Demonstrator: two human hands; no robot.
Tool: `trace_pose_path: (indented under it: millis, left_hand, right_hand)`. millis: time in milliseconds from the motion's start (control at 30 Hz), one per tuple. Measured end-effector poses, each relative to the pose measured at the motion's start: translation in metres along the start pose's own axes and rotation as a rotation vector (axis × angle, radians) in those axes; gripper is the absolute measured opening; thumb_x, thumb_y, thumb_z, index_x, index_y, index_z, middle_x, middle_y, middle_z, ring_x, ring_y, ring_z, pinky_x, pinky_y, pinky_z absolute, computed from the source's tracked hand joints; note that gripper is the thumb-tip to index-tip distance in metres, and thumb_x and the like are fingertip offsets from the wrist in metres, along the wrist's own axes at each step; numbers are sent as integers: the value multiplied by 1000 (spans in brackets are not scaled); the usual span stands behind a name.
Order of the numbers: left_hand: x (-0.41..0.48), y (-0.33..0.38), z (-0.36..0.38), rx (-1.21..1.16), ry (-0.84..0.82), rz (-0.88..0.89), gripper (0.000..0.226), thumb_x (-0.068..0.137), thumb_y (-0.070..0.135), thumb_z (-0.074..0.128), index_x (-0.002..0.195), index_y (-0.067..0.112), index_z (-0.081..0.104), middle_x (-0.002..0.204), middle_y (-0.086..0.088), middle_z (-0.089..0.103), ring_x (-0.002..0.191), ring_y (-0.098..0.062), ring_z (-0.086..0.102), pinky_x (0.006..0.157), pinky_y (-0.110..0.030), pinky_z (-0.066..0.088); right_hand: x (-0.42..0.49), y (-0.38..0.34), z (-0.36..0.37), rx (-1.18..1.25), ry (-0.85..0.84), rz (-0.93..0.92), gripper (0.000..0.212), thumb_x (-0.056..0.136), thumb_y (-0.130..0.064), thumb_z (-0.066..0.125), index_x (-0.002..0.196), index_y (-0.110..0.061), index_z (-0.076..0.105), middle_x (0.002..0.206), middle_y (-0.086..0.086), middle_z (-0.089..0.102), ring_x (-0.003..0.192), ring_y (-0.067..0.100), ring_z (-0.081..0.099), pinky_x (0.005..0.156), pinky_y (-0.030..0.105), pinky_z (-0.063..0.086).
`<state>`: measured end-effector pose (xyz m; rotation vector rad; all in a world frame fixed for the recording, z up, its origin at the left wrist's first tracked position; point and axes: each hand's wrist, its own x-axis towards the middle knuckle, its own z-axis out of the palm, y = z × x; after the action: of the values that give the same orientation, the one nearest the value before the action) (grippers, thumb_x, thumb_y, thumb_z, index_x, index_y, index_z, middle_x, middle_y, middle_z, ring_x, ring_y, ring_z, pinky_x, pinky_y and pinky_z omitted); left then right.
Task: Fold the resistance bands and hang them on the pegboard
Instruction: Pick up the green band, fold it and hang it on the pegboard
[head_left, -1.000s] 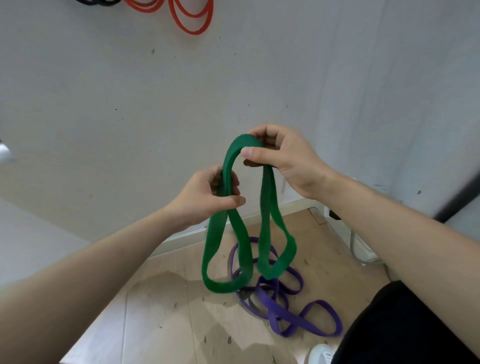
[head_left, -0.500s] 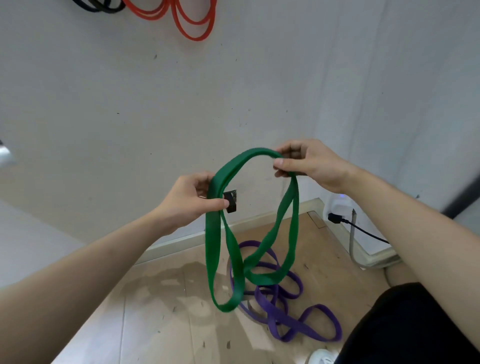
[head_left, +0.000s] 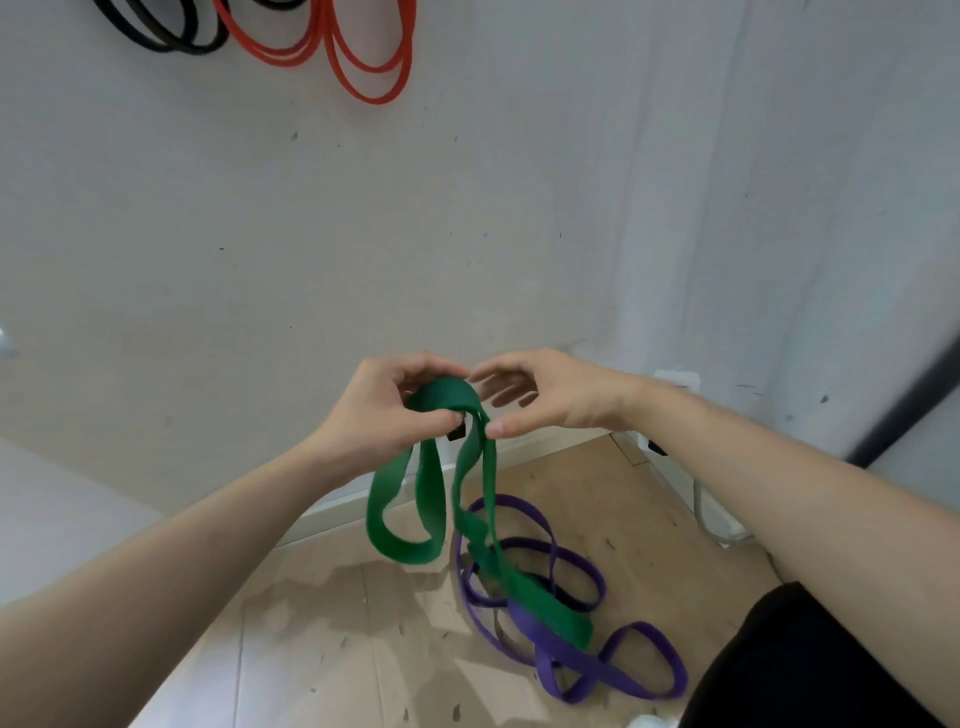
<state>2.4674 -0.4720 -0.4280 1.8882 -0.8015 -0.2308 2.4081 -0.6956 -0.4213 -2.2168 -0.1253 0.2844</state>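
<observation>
My left hand (head_left: 382, 415) grips the gathered top of a green resistance band (head_left: 431, 501) in front of the wall. The band hangs in two loops: a short one under my left hand and a longer one that trails down to the right. My right hand (head_left: 545, 397) is right beside the top fold with its fingers spread and relaxed; its thumb tip lies against a strand of the band. A purple band (head_left: 597, 662) lies tangled on the wooden floor below. Red bands (head_left: 363, 57) and black bands (head_left: 166, 39) hang on the wall at the top left.
A white baseboard runs along the foot of the wall. A white power unit with a cable (head_left: 719, 525) sits on the floor at the right. A dark door frame (head_left: 904, 405) stands at the far right, and my dark trousers (head_left: 810, 665) fill the bottom right corner.
My hands have come together. The right hand has brought its end of the green band to the left hand and let go, and one loop has dropped lower.
</observation>
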Motion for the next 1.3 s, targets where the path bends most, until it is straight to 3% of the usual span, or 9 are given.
trace_pose_path:
  millis: [300, 433, 533, 633, 767, 900, 1033, 1167, 1300]
  left_hand:
    - [4, -2, 1, -129, -34, -40, 44, 79, -5, 81, 115, 16, 66, 84, -6, 76, 72, -15, 74, 69, -21, 56]
    - [4, -4, 6, -143, -91, -59, 45, 79, -2, 82, 116, 16, 63, 94, -19, 75, 88, -33, 74, 83, -40, 62]
    - [2, -6, 10, -113, -136, -71, 37, 79, 0, 83, 110, 12, 68, 97, -23, 72, 85, -29, 73, 86, -45, 59]
    - [1, -9, 11, -13, -164, -112, 28, 77, 10, 87, 100, 13, 71, 94, -17, 73, 78, -15, 71, 81, -37, 60]
    - [2, -11, 7, 36, -103, -135, 20, 80, 15, 86, 94, 15, 72, 88, -4, 76, 74, -16, 72, 72, -33, 59]
    - [6, -12, -1, 15, -71, -100, 25, 82, 16, 83, 102, 21, 69, 86, 4, 75, 82, -21, 73, 78, -36, 60]
    - [6, -9, -4, -34, 6, -92, 36, 82, 14, 82, 113, 21, 65, 93, 9, 78, 81, -11, 75, 77, -26, 61]
    - [7, -7, -7, -127, 79, -84, 38, 80, 10, 82, 114, 17, 67, 95, 2, 80, 88, -17, 76, 81, -29, 59]
    - [3, 2, -5, -96, -36, -30, 34, 79, 10, 84, 110, 19, 73, 96, 1, 80, 89, -19, 77, 82, -30, 61]
  right_hand:
    - [2, -12, 10, 133, 134, -144, 30, 85, -11, 79, 114, -8, 69, 105, 8, 75, 91, 10, 71, 80, 19, 53]
    - [-2, -16, 3, 165, 192, -178, 32, 83, -8, 80, 113, -3, 71, 102, 10, 76, 89, 12, 71, 81, 23, 56]
    - [-4, -21, 1, 226, 226, -215, 30, 85, -6, 78, 113, -4, 70, 105, 12, 75, 94, 16, 70, 91, 30, 57]
    - [-8, -23, -8, 343, 262, -250, 25, 87, -3, 74, 110, -9, 68, 104, 9, 72, 97, 16, 69, 95, 29, 55]
    - [-12, -22, -21, 442, 319, -273, 26, 89, 0, 70, 114, -4, 66, 106, 13, 68, 98, 21, 66, 100, 40, 53]
    - [-11, -12, -29, 469, 367, -231, 25, 90, -3, 70, 115, -5, 66, 108, 16, 67, 99, 24, 64, 104, 50, 49]
    - [-11, 1, -35, 451, 375, -150, 25, 91, -4, 69, 116, -5, 66, 104, 12, 68, 96, 21, 65, 101, 44, 50]
    - [-12, 12, -33, 233, 257, -39, 31, 88, -7, 74, 117, -1, 66, 99, 5, 71, 94, 17, 68, 91, 28, 53]
    - [-10, 12, -16, -211, -127, 140, 47, 85, -24, 79, 127, -12, 61, 122, 2, 68, 113, 19, 64, 106, 38, 49]
